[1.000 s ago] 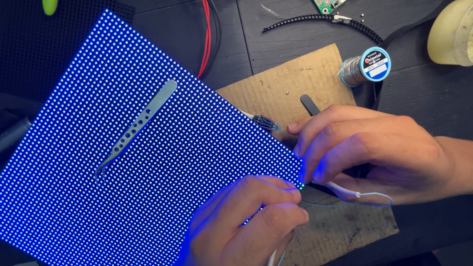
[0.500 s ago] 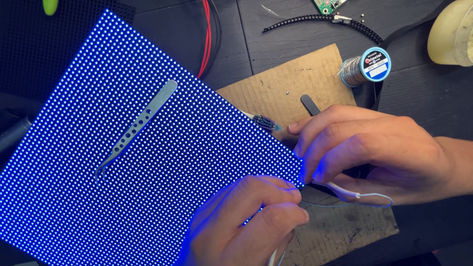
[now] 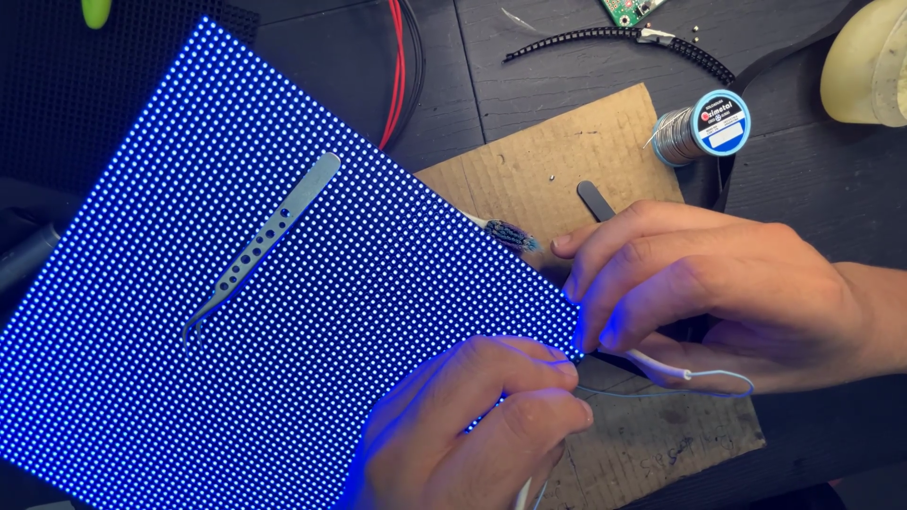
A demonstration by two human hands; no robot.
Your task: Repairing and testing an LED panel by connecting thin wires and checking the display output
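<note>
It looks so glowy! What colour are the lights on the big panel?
Blue dots, on the LED panel, head view.

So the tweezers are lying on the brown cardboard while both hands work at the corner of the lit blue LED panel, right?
Not quite. The head view shows the tweezers lying on the lit blue LED panel itself, not on the cardboard. The rest holds: the left hand and right hand are both at the panel's corner.

Two bare hands, no gloves.
Left hand (image 3: 472,425) and right hand (image 3: 699,283): no rings, no watch, no sleeves in view; short nails; blue glow on fingers.
</note>
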